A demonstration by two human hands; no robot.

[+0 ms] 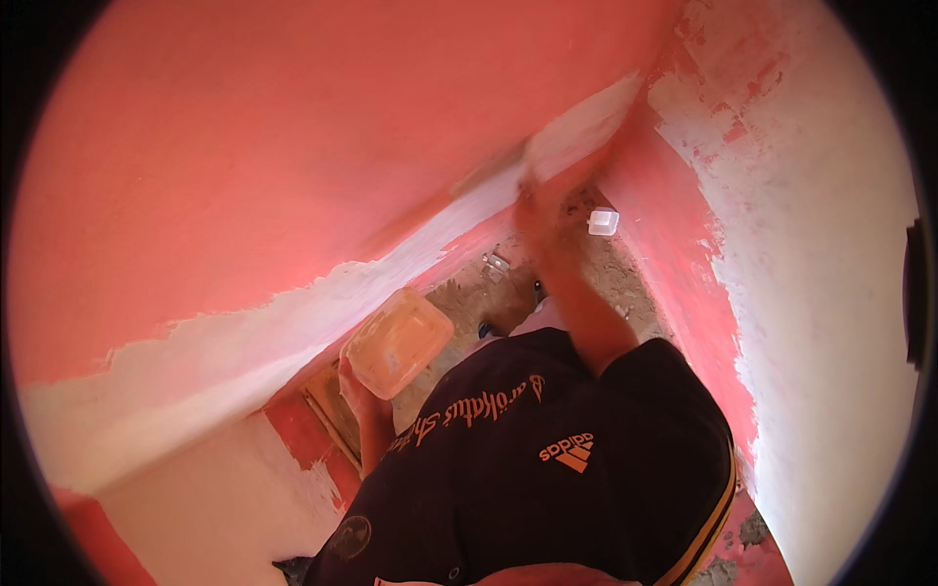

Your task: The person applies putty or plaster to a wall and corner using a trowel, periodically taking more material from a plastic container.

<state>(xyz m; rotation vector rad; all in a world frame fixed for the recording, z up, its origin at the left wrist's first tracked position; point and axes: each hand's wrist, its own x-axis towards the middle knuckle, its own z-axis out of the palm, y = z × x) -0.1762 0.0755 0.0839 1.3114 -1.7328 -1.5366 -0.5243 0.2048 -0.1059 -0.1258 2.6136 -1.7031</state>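
My left hand (355,387) holds a shallow rectangular plastic tub (399,342) from its left side, the inside smeared with a pale coating. Stretched out far ahead, my right hand (532,198) is against or just off the left wall, over the lower band of whitish coating (469,210). Motion blurs its fingers, and I cannot make out any tool in them. Above that band the left wall (254,146) is red-pink.
On the right stands another wall (811,234), whitish above and red below, meeting the left wall at a far corner. A small clear plastic container (603,222) sits on the dirty floor (625,278) near that corner. A wooden piece (332,420) lies by my left forearm.
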